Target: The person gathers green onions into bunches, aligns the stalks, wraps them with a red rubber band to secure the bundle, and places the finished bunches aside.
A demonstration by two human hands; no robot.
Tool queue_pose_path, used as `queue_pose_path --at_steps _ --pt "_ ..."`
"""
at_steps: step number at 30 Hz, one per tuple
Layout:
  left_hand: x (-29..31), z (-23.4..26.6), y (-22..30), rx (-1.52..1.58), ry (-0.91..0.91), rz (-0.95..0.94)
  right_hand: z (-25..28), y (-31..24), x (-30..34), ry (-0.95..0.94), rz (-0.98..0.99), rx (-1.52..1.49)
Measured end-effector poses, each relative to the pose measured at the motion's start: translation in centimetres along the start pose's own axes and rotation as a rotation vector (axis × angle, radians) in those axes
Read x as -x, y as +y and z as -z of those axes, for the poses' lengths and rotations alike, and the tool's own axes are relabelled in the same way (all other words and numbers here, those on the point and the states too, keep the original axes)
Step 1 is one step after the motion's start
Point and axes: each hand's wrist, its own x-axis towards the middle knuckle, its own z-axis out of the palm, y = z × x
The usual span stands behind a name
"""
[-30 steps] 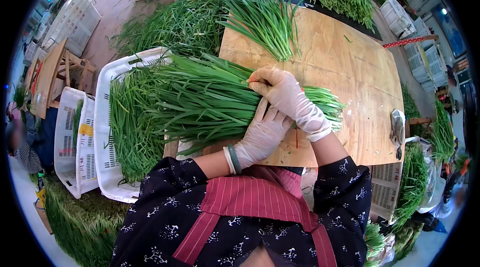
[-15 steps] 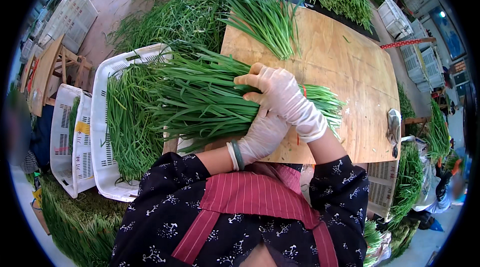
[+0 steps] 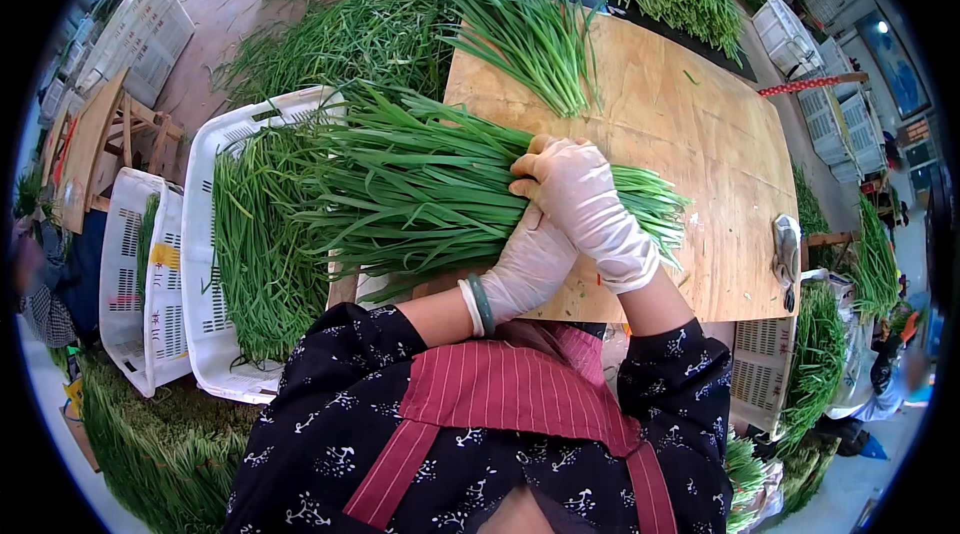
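A thick bunch of green chives [image 3: 420,184] lies on the wooden board [image 3: 720,194], its leaves toward the left and its pale cut stems [image 3: 650,199] toward the right. My left hand [image 3: 535,264], in a whitish glove with a green bangle at the wrist, grips the bunch from its near side. Gloved as well, my right hand [image 3: 580,199] is curled over the top, fingers closed around the stems and partly over the left hand. Both thumbs are hard to make out. A smaller loose bundle of chives [image 3: 545,44] rests at the board's far edge.
A white basket [image 3: 200,264] full of chives stands left of the board, with another white crate [image 3: 125,284] beyond it. A heap of chives [image 3: 350,44] lies behind. On the board's right edge sits a small greyish item [image 3: 786,254]. Co-workers are at the sides.
My right hand has shifted slightly right along the bunch, toward the stems. A red band seen beside it earlier is now mostly covered. The left hand stays nearly in place.
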Motion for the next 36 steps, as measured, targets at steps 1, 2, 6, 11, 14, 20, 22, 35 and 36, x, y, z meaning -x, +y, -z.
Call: queue_pose_path --at_steps 1,2,6,11,14,20,22,35,36 --pt "0.0 0.2 0.1 0.020 -0.012 -0.019 -0.2 0.0 0.0 -0.004 -0.024 -0.057" --pt "0.0 0.4 0.1 0.040 -0.024 -0.038 -0.3 0.1 0.0 -0.007 -0.047 -0.114" --pt "0.3 3.1 -0.4 0.084 0.001 -0.046 0.8 0.7 -0.4 -0.235 -0.297 -0.630" --pt "0.4 2.7 -0.5 0.201 0.086 -0.057 1.0 1.6 0.1 -0.253 -0.344 -0.796" --pt "0.2 3.1 -0.4 0.209 0.062 -0.050 1.4 2.1 0.2 -0.298 -0.211 -0.667" --pt "-1.0 3.8 -0.4 0.070 0.064 -0.022 4.9 4.1 -0.5 0.155 -0.034 -0.967" --pt "-1.8 3.9 -1.5 0.026 0.000 -0.019 6.0 5.9 -0.9 0.398 -0.148 -0.734" --pt "-9.1 3.4 -4.8 0.114 -0.253 0.040 -1.5 11.9 3.2 0.234 -0.321 0.167" --pt "-8.7 3.2 -5.2 0.145 -0.291 0.064 -1.6 11.3 2.8 0.166 -0.330 0.149"
